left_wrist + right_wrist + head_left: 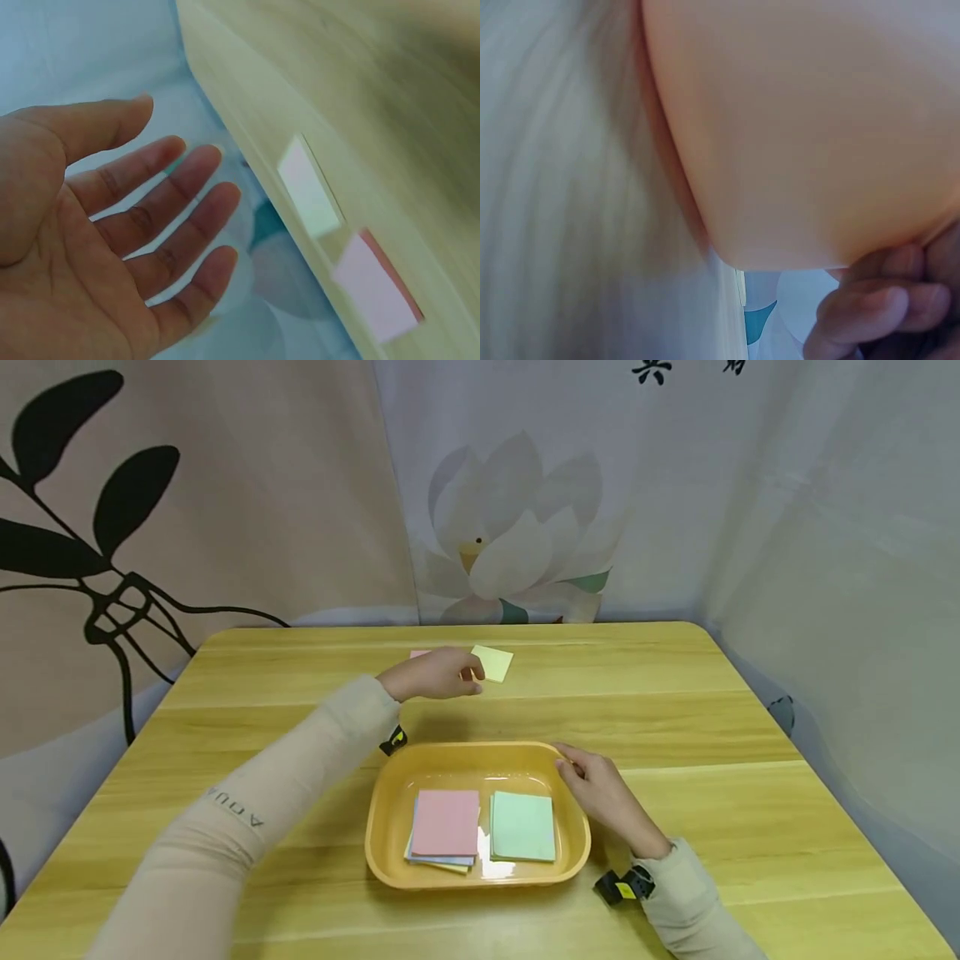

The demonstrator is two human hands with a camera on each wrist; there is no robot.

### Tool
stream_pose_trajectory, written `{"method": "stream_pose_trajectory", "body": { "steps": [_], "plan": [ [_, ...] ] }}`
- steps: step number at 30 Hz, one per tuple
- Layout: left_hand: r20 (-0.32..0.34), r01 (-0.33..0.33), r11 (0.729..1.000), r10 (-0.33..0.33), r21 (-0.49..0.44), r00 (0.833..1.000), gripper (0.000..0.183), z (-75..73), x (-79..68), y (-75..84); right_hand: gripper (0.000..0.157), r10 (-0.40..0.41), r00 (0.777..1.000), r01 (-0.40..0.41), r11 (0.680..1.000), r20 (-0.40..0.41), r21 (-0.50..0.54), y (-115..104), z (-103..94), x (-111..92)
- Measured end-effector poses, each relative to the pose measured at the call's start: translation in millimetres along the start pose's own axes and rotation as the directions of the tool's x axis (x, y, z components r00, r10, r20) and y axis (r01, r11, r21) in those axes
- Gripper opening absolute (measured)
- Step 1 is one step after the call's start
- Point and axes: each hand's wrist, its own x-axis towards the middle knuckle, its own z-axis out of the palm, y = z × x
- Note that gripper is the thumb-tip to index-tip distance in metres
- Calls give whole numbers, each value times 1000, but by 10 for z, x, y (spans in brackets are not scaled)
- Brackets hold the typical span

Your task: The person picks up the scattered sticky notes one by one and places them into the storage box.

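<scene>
My left hand [438, 674] is over the far part of the table with nothing in it, its fingers loosely spread in the left wrist view. Near its fingertips lies a yellow sticky-note pad [495, 663]. A pink sticky-note pad [377, 289] lies beside that one, mostly hidden behind the hand in the head view. At the far right corner of a yellow plastic tray [480, 749], my right hand [600, 789] grips the rim. Inside the tray, a pink pad [446, 823] tops a stack with blue and yellow edges showing, and green pads [523, 827] sit to its right.
The wooden table [750, 827] has rounded far corners. Behind it hangs a pale curtain [675, 510] with a printed lotus and dark leaves. A black wrist camera [624, 887] is strapped on the right wrist.
</scene>
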Motion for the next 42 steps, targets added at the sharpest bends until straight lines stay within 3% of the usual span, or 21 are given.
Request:
{"method": "stream_pose_trajectory", "body": {
  "steps": [3,11,20,27,36,42],
  "plan": [
    [-13,8,1000,-9,-13,1000,30,-21,48,-153,40,-1,1000,1,1000,2,4,11,9,-6],
    [-76,110,993,-114,-51,991,38,-30,170,-513,41,5,1000,-5,1000,-3,16,27,13,-22],
    [-108,147,988,-151,-44,983,44,5,457,-840,42,38,999,-38,999,-8,2,34,-36,-50],
    [-129,147,989,-147,-12,981,45,115,635,-1018,41,22,1000,-22,1000,-7,13,44,-53,-65],
    [-105,278,960,-277,3,955,48,181,669,-1181,41,23,1000,-23,1000,-5,19,26,-29,-49],
    [-84,326,945,-324,4,942,49,168,622,-1272,40,-5,1000,5,1000,-9,17,8,-7,-29]
  ]
}}
